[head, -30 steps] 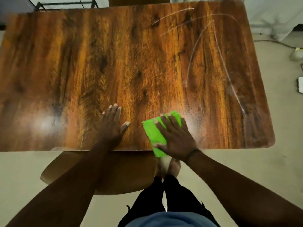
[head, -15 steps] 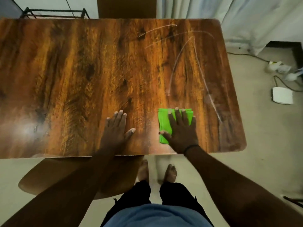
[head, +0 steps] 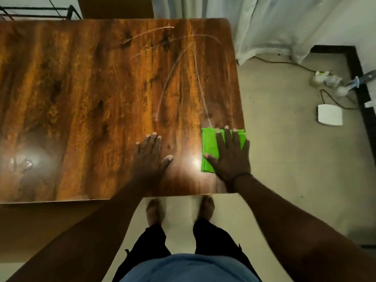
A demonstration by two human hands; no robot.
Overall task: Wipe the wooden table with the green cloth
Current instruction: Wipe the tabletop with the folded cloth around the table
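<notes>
Since the earlier frame, one green cloth (head: 210,148) has been slid to the surface's (head: 81,98) right edge, pressed flat under the spread right hand (head: 232,157); the left hand (head: 149,157) (fingers splayed, empty) is laid flat alongside.

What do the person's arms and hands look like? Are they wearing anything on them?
Both arms are bare, with no sleeves showing. The right hand has a thin dark band around its wrist. The left hand wears nothing that shows: no glove, ring or watch. The fingernails on both hands look short and pale.
</notes>
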